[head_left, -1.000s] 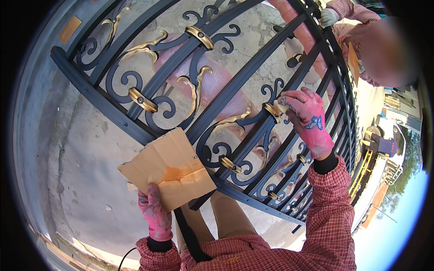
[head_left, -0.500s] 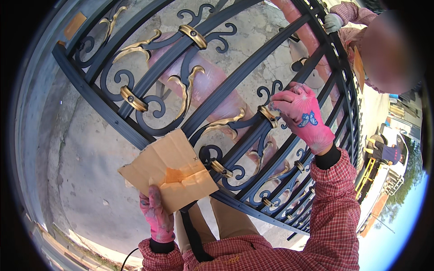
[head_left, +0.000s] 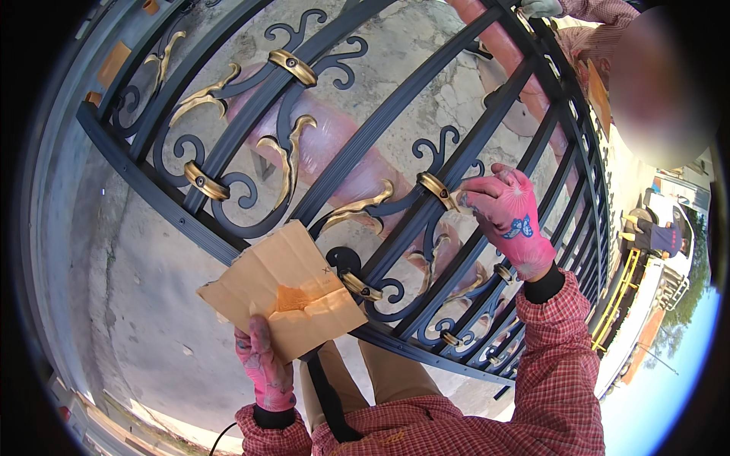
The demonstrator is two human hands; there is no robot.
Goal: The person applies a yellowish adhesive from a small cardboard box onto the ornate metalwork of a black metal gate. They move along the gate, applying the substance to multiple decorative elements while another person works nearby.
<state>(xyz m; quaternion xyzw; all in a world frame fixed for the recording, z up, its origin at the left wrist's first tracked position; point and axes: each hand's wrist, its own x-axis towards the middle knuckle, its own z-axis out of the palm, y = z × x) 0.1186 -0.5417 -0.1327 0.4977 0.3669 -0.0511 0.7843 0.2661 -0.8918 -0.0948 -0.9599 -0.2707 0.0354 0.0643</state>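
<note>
My left hand [head_left: 266,368], in a pink glove, grips a piece of brown cardboard [head_left: 266,277] by its lower edge. A wet-looking orange-gold patch lies on the cardboard. My right hand [head_left: 511,216], in a pink glove with a blue butterfly, is closed in a pinch at the right side of a gold collar [head_left: 436,190]. That collar wraps a bar of the dark metal gate [head_left: 346,156]. Whatever the right fingertips pinch is too small or hidden to make out. Gold-tipped scrolls [head_left: 365,209] curl beside the collar, and a lower gold collar [head_left: 360,286] sits near the cardboard.
Pink plastic-wrapped lengths [head_left: 312,140] lie under the gate on the concrete floor [head_left: 152,304]. Another person's gloved hand [head_left: 541,7] rests at the gate's far edge. A white truck [head_left: 669,209] and a person in dark clothing [head_left: 658,237] are farther off to the right.
My right hand has shifted down a little, from over the gold collar to its right side. The gate appears slightly farther left in view. My left hand keeps the cardboard in place.
</note>
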